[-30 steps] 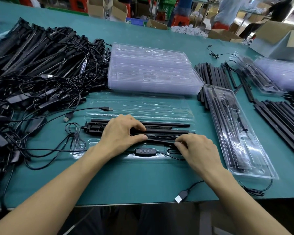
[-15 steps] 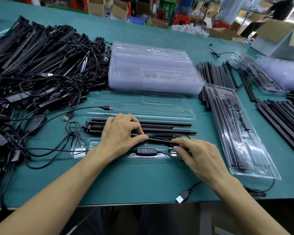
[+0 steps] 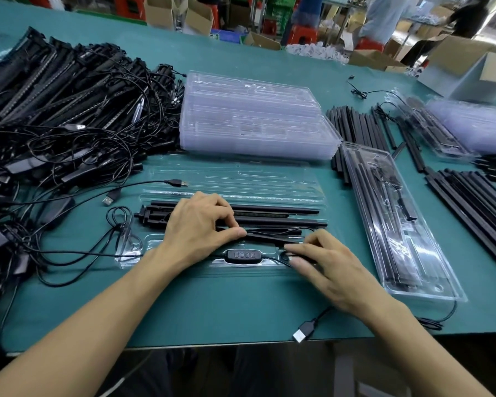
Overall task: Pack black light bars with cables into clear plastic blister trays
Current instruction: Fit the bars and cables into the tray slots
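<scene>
1. Here, head view: bars (image 3: 272, 216) lying lengthwise in open clear tray (image 3: 241, 271) on green table (image 3: 241, 305)
2. Left hand (image 3: 198, 227) bent over bars, thumb and curled fingers clamped on them
3. Right hand (image 3: 327, 267) just right of controller (image 3: 242, 255), thumb and forefinger pinching cable (image 3: 274, 260)
4. USB plug (image 3: 301, 335) near table edge; spare trays (image 3: 255, 118) stacked behind

Glossy clear plastic blister tray (image 3: 298, 193) — matt black light bars (image 3: 269, 210) — smooth teal table (image 3: 226, 308) covering

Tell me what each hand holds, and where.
Left hand pinches a light bar mid-length; right hand pinches the cable just right of the inline controller.
</scene>
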Demonstrator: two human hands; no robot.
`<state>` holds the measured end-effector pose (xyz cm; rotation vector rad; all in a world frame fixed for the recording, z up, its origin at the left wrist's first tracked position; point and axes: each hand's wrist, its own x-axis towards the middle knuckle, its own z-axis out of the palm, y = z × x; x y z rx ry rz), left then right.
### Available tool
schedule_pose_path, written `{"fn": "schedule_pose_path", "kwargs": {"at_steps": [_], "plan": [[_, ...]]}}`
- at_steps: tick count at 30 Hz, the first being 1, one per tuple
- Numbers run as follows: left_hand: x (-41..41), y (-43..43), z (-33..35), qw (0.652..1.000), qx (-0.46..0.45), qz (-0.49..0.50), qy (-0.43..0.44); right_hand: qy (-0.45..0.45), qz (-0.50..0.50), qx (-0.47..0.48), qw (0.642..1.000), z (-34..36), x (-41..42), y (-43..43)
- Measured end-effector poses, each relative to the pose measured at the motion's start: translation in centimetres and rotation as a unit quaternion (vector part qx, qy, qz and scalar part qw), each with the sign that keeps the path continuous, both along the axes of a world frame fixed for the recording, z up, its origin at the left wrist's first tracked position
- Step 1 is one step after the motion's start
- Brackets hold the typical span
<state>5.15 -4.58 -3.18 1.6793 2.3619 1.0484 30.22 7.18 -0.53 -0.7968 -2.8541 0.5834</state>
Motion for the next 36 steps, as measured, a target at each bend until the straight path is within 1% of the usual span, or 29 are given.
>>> {"fn": "schedule_pose_path", "kwargs": {"at_steps": [2, 3, 6, 8, 10, 11, 15, 16, 19, 22, 25, 28, 30, 32, 34, 36], "plan": [[0.0, 0.0, 0.0, 1.0, 0.005, 0.001, -0.002, -0.02, 0.036, -0.005, 0.999, -0.3, 0.7, 0.1], [0.1, 0.0, -0.1, 1.0, 0.005, 0.002, -0.003, -0.009, 0.039, -0.004, 0.999, -0.4, 0.9, 0.2], [0.0, 0.1, -0.1, 1.0, -0.002, 0.001, 0.002, 0.046, 0.016, -0.046, 0.998, -0.2, 0.8, 0.6], [0.0, 0.1, -0.1, 1.0, -0.004, 0.001, 0.003, 0.035, 0.018, -0.077, 0.996, 0.2, 0.8, 0.9], [0.0, 0.0, -0.1, 1.0, -0.004, 0.0, 0.003, 0.012, 0.023, -0.075, 0.997, 0.3, 0.8, 0.9], [0.0, 0.0, -0.1, 1.0, -0.003, 0.001, 0.002, 0.014, 0.021, -0.072, 0.997, 0.3, 0.8, 0.8], [0.0, 0.1, -0.1, 1.0, -0.003, 0.0, 0.002, 0.061, -0.007, -0.039, 0.997, 0.2, 0.5, 0.7], [0.0, 0.1, -0.1, 1.0, -0.003, -0.001, 0.002, 0.069, -0.014, -0.043, 0.997, 0.2, 0.3, 0.8], [0.0, 0.1, -0.1, 1.0, -0.004, -0.001, 0.002, 0.085, -0.039, -0.097, 0.991, 0.6, -0.1, 1.2], [0.1, 0.1, -0.1, 1.0, -0.004, -0.001, 0.004, 0.08, -0.04, -0.173, 0.981, 1.2, -0.3, 1.7], [0.1, 0.1, -0.1, 1.0, -0.002, -0.001, 0.005, 0.08, -0.045, -0.193, 0.977, 1.5, -0.5, 1.9], [0.1, 0.1, -0.2, 1.0, 0.001, -0.001, -0.002, 0.079, -0.049, -0.16, 0.983, 1.3, -0.9, 2.1], [0.2, 0.0, -0.1, 1.0, 0.002, -0.001, -0.005, 0.046, -0.024, -0.085, 0.995, 1.1, -1.3, 2.1], [0.2, 0.0, -0.1, 1.0, 0.002, -0.003, -0.007, 0.023, 0.004, -0.009, 1.0, 0.8, -1.7, 1.8], [0.2, 0.1, -0.1, 1.0, -0.001, -0.004, -0.006, 0.035, 0.011, 0.024, 0.999, 0.6, -1.8, 1.5], [0.1, 0.1, -0.2, 1.0, -0.004, -0.003, -0.003, 0.07, -0.003, 0.027, 0.997, 0.4, -1.5, 1.5]]}}
